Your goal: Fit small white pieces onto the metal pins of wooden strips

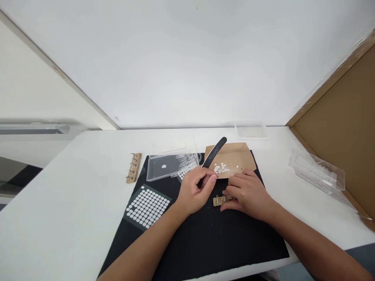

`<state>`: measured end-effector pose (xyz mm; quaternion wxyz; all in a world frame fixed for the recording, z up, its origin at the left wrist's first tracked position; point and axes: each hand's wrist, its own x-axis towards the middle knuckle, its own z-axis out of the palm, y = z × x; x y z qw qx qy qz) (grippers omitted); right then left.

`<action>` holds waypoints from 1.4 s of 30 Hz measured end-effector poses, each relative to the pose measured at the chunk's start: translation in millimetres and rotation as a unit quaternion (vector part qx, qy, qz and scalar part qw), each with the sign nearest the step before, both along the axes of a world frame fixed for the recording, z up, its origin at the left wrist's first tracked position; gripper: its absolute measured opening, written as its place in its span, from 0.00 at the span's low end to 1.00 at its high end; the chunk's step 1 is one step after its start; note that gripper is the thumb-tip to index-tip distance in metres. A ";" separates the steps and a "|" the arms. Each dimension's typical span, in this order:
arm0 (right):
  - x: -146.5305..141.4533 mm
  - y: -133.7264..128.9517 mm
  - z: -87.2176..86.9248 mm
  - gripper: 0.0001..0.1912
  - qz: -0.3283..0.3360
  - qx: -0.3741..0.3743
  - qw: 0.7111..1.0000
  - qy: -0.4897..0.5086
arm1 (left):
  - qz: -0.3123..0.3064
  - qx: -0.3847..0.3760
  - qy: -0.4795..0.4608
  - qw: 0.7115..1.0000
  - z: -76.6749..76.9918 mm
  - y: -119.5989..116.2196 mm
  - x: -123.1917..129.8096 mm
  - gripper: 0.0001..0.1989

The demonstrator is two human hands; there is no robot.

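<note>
My left hand (195, 189) is closed around the lower end of a curved black nail file (215, 151), which points up and to the right. My right hand (247, 193) has its fingers wrapped round the right part of a small cork strip (217, 201) with clear pieces standing on it, over the black mat (213, 242). Just behind both hands lies a brown cardboard tray (241, 154) holding small white pieces (221, 168). A dark green sheet of white round stickers (148, 207) is left of my left hand.
Further left stands a cork strip with metal clips (134, 168). Behind the sticker sheet is an open clear box (158, 168). A clear container (251, 130) sits near the wall, and more clear boxes (319, 171) lie at the right by the cardboard panel (340, 117).
</note>
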<state>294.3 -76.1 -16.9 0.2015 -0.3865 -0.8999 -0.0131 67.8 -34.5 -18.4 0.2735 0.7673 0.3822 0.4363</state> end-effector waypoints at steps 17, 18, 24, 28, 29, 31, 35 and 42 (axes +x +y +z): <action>1.6 2.1 6.3 0.21 0.018 -0.096 0.989 0.108 | 0.238 0.069 0.295 0.923 5.6 20.4 -17.3 0.16; 1.4 2.4 6.1 0.20 0.016 -0.101 0.989 0.104 | 0.270 0.056 0.338 0.900 8.0 24.4 -22.0 0.17; 0.6 2.4 9.0 0.17 0.010 -0.110 0.991 0.075 | 0.330 -0.028 0.445 0.832 20.0 42.7 -48.5 0.21; 1.4 2.7 9.2 0.18 0.008 -0.118 0.990 0.072 | 0.293 -0.096 0.472 0.826 17.7 49.5 -57.2 0.21; 1.7 2.9 8.8 0.18 0.009 -0.121 0.990 0.077 | 0.289 -0.111 0.472 0.826 16.2 50.9 -58.4 0.21; 2.1 3.1 8.1 0.18 0.013 -0.130 0.987 0.088 | 0.285 -0.131 0.465 0.828 13.2 53.4 -60.2 0.21; 1.7 3.2 7.5 0.15 0.011 -0.142 0.985 0.102 | 0.261 -0.147 0.440 0.847 9.2 57.4 -64.0 0.23; 1.0 3.5 9.5 0.13 0.008 -0.151 0.985 0.085 | 0.244 -0.146 0.416 0.864 5.2 63.2 -70.7 0.21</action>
